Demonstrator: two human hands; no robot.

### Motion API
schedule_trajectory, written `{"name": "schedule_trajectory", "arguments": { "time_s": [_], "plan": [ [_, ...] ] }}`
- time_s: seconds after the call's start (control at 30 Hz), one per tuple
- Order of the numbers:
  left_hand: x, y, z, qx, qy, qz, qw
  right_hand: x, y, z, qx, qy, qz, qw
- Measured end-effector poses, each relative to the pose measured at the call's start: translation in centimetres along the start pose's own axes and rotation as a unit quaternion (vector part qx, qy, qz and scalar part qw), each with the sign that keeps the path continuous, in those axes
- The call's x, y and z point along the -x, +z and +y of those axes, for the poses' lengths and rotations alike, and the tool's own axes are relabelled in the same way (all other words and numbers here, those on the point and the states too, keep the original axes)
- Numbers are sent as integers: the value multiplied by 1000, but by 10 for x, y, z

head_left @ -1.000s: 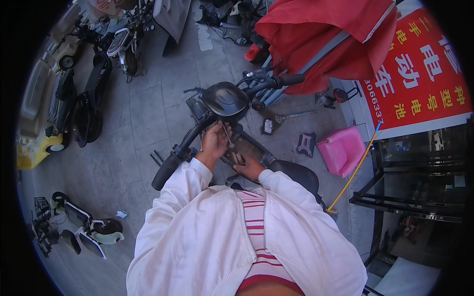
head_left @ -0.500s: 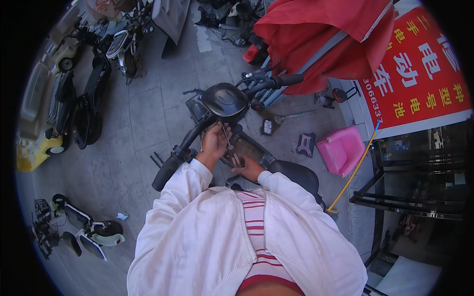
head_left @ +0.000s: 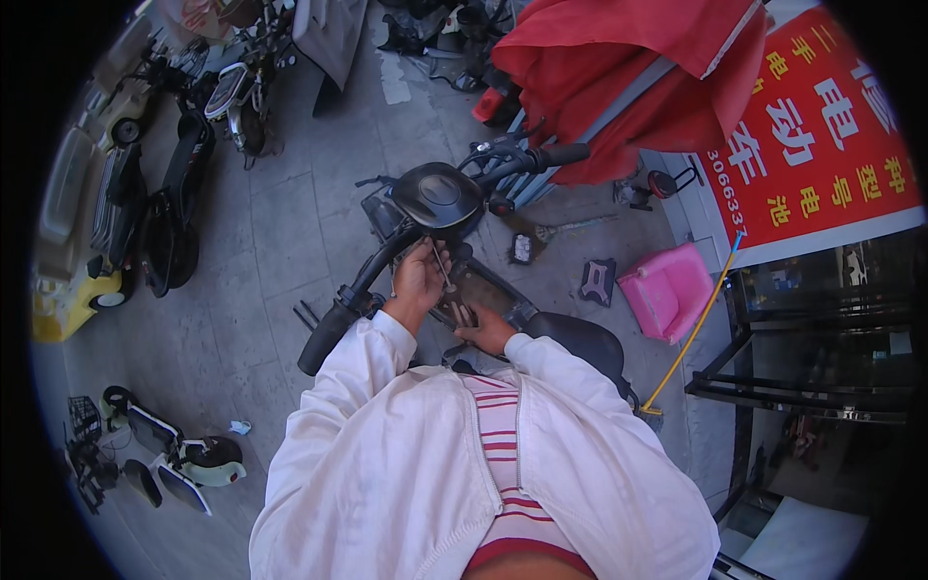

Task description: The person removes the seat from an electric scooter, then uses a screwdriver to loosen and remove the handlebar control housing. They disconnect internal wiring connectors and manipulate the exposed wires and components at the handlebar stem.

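Note:
My left hand [head_left: 419, 274] is closed round a thin silver metal tool [head_left: 445, 272], likely a wrench or screwdriver, just below the black dashboard [head_left: 437, 198] of an electric scooter, beside its left handlebar grip [head_left: 329, 333]. The tool's lower end points into the scooter's step-through area [head_left: 483, 290]. My right hand [head_left: 474, 322] is lower, at that footboard area, with bent fingers slightly apart; whatever is under them is too small to make out. The black seat [head_left: 580, 343] lies to its right.
Parked scooters [head_left: 176, 203] line the left, another [head_left: 198, 454] stands lower left. A red canopy cloth [head_left: 619, 116], pink chair [head_left: 665, 290], yellow-handled broom [head_left: 691, 343] and red signboard [head_left: 812, 135] are at the right, beside a dark glass doorway [head_left: 802, 338]. A plastic piece [head_left: 597, 280] lies on the paving.
My hands stay in nearly the same places, with slight movement of the right fingers. The view has shifted very slightly.

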State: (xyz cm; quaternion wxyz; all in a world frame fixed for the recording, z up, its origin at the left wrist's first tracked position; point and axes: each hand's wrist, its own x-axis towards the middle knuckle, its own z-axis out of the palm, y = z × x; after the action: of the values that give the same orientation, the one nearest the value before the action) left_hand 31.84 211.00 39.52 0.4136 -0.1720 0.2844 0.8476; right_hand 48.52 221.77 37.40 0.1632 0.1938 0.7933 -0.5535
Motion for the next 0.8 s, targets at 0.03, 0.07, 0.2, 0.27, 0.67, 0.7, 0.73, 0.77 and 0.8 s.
{"name": "schedule_trajectory", "arguments": {
  "time_s": [0.03,0.07,0.2,0.27,0.67,0.7,0.73,0.77,0.8],
  "plan": [
    [-1,-1,0,2,-1,-7,1000,0,0,3,-2,3,1,1000],
    [-2,-2,-1,5,-1,-15,1000,0,0,6,13,-19,14,1000],
    [-3,1,-3,36,-18,-23,999,9,0,25,4,-48,31,998],
    [-4,1,-4,53,-18,-17,998,16,-1,31,-60,-20,22,998],
    [13,-4,-8,-12,-46,-63,997,35,-25,42,-114,15,92,989],
    [19,-2,-4,-35,-41,-74,996,35,-25,34,-81,10,108,991],
    [26,6,-3,-53,-37,-66,996,35,-27,31,-111,35,100,988],
    [33,15,-2,-71,-33,-58,995,34,-29,28,-142,60,92,984],
    [36,22,-2,-90,-28,-52,994,33,-32,24,-172,83,84,978]
  ]
}}
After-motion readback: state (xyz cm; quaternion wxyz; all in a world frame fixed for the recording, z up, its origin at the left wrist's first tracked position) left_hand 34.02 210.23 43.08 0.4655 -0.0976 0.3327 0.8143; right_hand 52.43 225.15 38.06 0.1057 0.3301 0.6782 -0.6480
